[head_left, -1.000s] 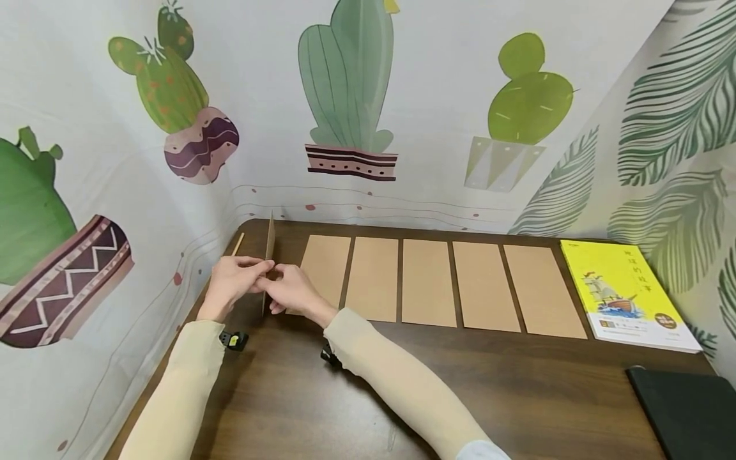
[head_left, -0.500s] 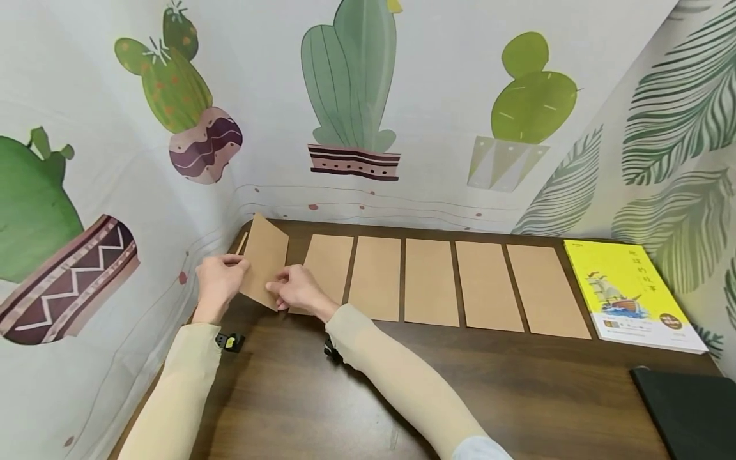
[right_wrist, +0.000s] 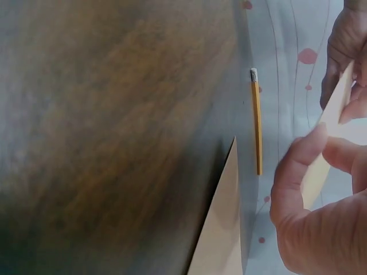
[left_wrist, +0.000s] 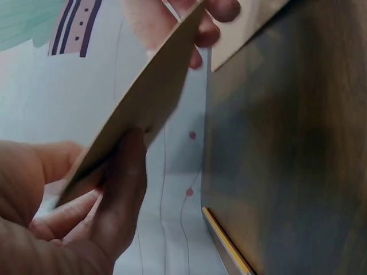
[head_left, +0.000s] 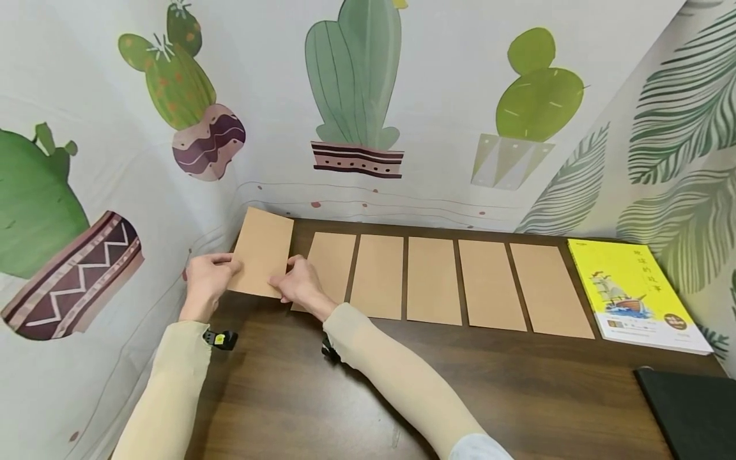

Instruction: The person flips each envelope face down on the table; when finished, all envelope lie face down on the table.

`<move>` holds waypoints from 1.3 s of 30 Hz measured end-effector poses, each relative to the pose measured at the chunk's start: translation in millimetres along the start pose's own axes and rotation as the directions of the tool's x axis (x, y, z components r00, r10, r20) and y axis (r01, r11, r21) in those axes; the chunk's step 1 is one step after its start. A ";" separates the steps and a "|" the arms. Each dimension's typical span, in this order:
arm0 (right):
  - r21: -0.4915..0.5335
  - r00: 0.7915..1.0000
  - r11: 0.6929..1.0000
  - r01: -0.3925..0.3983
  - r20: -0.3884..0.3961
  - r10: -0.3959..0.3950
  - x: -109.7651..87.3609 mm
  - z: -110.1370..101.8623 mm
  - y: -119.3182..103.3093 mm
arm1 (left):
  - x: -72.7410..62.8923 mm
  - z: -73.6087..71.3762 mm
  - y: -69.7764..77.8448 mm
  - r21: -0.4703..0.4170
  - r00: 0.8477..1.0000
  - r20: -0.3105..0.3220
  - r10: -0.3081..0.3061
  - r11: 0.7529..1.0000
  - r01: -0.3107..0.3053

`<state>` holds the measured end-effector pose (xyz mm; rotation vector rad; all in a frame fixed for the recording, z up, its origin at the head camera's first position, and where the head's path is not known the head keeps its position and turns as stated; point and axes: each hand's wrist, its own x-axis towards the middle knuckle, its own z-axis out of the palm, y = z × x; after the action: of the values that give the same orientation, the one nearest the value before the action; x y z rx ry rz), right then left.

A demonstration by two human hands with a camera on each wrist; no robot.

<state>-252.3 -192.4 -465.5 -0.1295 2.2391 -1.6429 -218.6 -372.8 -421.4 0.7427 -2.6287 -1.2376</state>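
A thin, plain brown kraft card (head_left: 261, 252) is held up over the table's far left corner, its broad face tilted toward the head camera. My left hand (head_left: 206, 279) pinches its lower left edge, thumb on the near face and fingers behind. At the lower right edge, my right hand (head_left: 301, 282) pinches it between thumb and fingers. The left wrist view shows the card (left_wrist: 146, 94) nearly edge-on, above the table surface. Just right of my right hand, a matching card (head_left: 333, 262) lies flat, partly covered by that hand.
Several more matching cards (head_left: 434, 281) lie in a spaced row along the back edge. A yellow book (head_left: 632, 287) ends the row at right; a black flat item (head_left: 690, 409) lies nearer. A pencil (right_wrist: 257, 126) lies by the left edge. Printed cloth (head_left: 276, 96) hangs behind and left.
The held card has turned from edge-on to face the head camera and come up off the table. My hands have moved apart, from close together to opposite edges.
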 end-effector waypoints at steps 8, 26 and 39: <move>-0.102 0.999 0.995 -0.009 -0.048 0.004 8.8 2.0 6.5 | 7.3 -0.9 -16.0 0.144 0.987 0.160 0.012 0.989 -0.035; -0.338 0.991 0.941 -0.005 -0.125 -0.040 11.1 24.7 1.5 | 46.7 23.8 -59.1 0.363 0.985 0.147 0.094 0.921 -0.142; -0.507 0.989 0.855 0.110 -0.030 -0.145 17.1 25.9 6.5 | 87.2 43.4 -102.9 0.390 0.985 0.129 0.112 0.908 -0.154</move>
<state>-258.6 -218.5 -482.3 -0.3676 2.7179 -1.0854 -270.1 -441.3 -534.2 0.5469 -3.0033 -0.7259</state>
